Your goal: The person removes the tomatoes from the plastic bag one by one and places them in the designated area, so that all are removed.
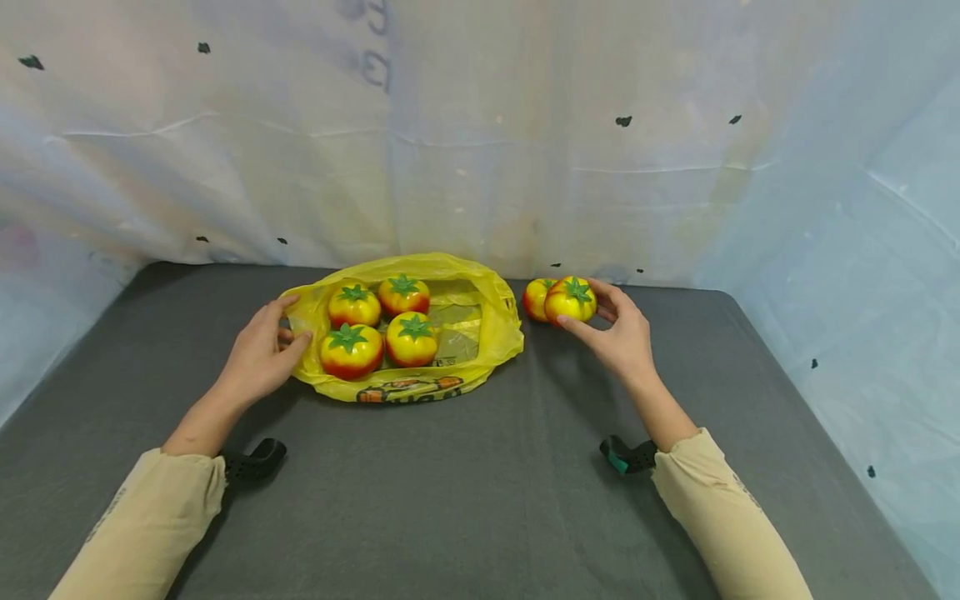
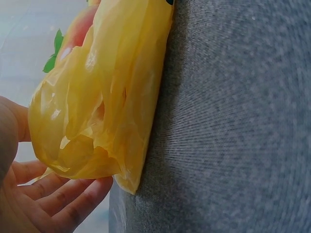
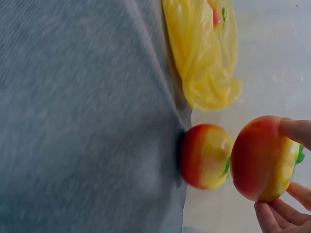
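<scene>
My right hand [image 1: 617, 327] pinches a shiny red-and-yellow tomato [image 1: 572, 301] with a green star-shaped top. In the right wrist view the held tomato [image 3: 262, 158] is clear of the table, close to a second tomato [image 3: 204, 156] resting near the back edge. My left hand [image 1: 258, 350] holds the left rim of a yellow plastic bag [image 1: 501, 333]. In the left wrist view its thumb goes behind the bag wall [image 2: 73, 126], the fingers [image 2: 73, 206] outside it. Several like tomatoes [image 1: 351, 351] sit grouped in the left part of the opened bag.
A dark grey cloth-covered table [image 1: 450, 500] lies under everything. Pale sheeting [image 1: 480, 150] hangs right behind the table's back edge, and more sheeting [image 1: 862, 292] rises along the right side. Black straps [image 1: 258, 458] stick out at both wrists.
</scene>
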Action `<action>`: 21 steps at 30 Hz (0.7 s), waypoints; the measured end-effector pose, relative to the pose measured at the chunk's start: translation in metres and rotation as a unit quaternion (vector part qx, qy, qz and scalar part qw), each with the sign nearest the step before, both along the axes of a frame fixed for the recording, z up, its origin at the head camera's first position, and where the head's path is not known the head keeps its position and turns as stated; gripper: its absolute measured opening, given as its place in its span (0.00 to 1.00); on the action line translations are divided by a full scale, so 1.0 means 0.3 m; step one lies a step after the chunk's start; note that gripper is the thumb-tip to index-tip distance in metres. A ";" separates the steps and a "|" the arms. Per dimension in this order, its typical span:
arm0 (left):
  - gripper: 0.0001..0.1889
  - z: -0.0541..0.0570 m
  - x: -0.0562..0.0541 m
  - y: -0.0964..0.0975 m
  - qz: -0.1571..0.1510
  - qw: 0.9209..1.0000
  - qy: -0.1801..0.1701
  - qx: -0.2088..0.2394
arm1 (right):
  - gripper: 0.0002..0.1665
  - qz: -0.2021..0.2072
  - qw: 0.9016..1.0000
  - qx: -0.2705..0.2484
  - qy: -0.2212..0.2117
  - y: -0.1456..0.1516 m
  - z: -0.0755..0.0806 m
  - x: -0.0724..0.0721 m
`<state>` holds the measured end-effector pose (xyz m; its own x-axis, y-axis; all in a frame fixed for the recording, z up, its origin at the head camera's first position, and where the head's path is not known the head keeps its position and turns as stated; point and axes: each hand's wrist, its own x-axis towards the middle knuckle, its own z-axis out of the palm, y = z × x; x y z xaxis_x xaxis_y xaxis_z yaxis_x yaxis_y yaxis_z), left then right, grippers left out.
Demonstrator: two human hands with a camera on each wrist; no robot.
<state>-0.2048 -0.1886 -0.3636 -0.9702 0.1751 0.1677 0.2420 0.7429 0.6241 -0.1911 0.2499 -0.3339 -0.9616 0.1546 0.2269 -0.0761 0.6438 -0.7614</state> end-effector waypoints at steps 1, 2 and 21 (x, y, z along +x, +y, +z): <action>0.31 0.000 0.000 0.000 0.000 1.000 0.000 0.000 | 0.43 -0.002 1.000 0.000 0.000 0.007 -0.002 0.000; 0.31 0.001 0.000 0.000 0.000 1.000 -0.001 0.001 | 0.43 -0.004 1.000 0.001 -0.001 0.015 -0.005 -0.001; 0.30 0.007 0.003 0.005 0.001 1.000 0.007 0.000 | 0.45 -0.049 0.998 0.024 -0.036 0.123 -0.057 -0.031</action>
<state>-0.2040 -0.1873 -0.3614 -0.9681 0.1739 0.1805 0.2493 0.7430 0.6211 -0.2004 0.2868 -0.3511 -0.9564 0.2400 0.1666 0.0437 0.6813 -0.7307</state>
